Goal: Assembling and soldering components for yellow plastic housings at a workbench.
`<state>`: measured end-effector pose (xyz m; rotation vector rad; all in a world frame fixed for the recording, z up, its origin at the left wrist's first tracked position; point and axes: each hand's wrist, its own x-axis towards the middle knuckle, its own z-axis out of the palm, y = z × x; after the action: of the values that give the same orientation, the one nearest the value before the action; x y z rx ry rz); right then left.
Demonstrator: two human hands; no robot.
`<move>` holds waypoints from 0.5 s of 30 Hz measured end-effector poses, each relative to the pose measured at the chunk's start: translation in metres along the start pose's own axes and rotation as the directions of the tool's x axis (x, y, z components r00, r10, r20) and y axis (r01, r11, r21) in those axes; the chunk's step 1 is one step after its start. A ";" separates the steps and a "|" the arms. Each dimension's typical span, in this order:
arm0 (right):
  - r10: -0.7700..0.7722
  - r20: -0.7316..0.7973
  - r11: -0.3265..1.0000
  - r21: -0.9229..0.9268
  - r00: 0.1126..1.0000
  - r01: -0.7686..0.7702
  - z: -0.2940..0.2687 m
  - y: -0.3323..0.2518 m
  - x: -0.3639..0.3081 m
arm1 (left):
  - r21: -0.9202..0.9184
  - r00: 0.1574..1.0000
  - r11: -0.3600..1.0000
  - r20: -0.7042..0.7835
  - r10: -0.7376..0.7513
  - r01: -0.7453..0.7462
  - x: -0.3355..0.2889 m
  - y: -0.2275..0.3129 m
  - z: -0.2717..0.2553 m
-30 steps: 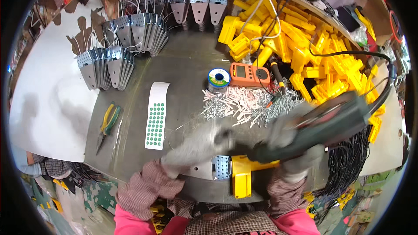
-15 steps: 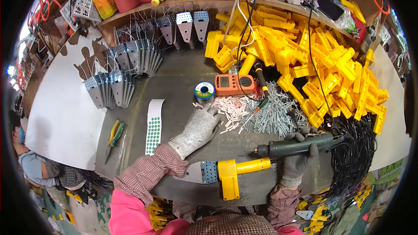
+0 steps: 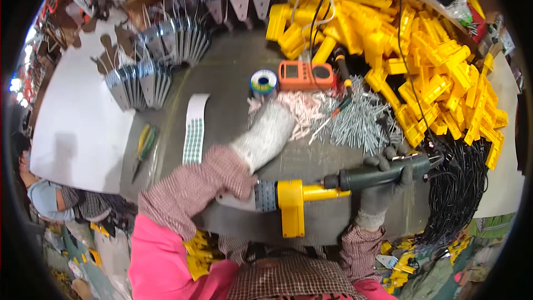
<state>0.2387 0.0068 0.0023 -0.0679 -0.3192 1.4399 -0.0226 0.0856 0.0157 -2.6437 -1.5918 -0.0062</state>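
My right hand [image 3: 386, 189], in a grey glove, is wrapped round a dark green electric screwdriver [image 3: 372, 177] that points left. My left hand [image 3: 270, 128], in a pale grey glove, reaches to the near-left edge of a heap of small pinkish-white sticks [image 3: 304, 115]; its fingers are blurred and I cannot tell their pose. Below lies a yellow plastic handle piece [image 3: 292, 211], its bar running right under the screwdriver's tip. A perforated metal plate [image 3: 265, 196] joins its left side, partly covered by my left sleeve. Beside the sticks spreads a pile of long screws [image 3: 358, 122].
A solder spool [image 3: 263, 82] and an orange multimeter [image 3: 305, 75] stand beyond the left hand. Yellow plastic parts [image 3: 433, 72] and black cables [image 3: 458, 189] heap up at right. Metal plates [image 3: 152, 86], pliers [image 3: 145, 147] and a sticker strip [image 3: 195, 128] lie left. Another person [image 3: 47, 197] sits far left.
My left hand has moved right and away from me, onto the edge of the stick heap. The screwdriver stays in my right hand, its tip now over the yellow bar. The whole view has shifted.
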 end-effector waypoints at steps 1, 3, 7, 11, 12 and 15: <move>0.001 0.003 1.000 0.002 1.000 -0.001 0.003 0.002 -0.001 | 0.004 1.000 1.000 -0.007 0.015 -0.015 0.001 -0.002 -0.011; 0.015 0.008 1.000 0.027 1.000 -0.015 0.005 0.008 0.000 | -0.089 0.999 0.996 -0.029 -0.018 0.016 0.001 -0.012 -0.005; 0.006 -0.035 0.999 -0.031 0.999 -0.007 0.003 0.012 -0.001 | -0.060 0.999 0.998 -0.033 -0.012 0.010 -0.013 -0.024 0.014; 0.006 -0.038 1.000 0.014 0.999 -0.005 -0.002 0.009 -0.001 | -0.486 0.924 0.857 -0.222 -0.311 0.171 -0.092 0.008 -0.011; 0.023 -0.031 0.999 0.030 0.999 -0.023 0.002 0.011 -0.001 | -0.643 0.897 0.749 -0.219 -0.384 0.164 -0.119 0.019 -0.002; 0.039 -0.057 0.998 0.047 0.998 -0.037 0.004 0.015 -0.001 | -0.883 0.811 0.458 -0.190 -0.553 0.105 -0.155 0.054 0.021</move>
<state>0.2229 0.0072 0.0026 -0.0787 -0.2390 1.4793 -0.0479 -0.0758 -0.0123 -2.3463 -2.2483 -1.7406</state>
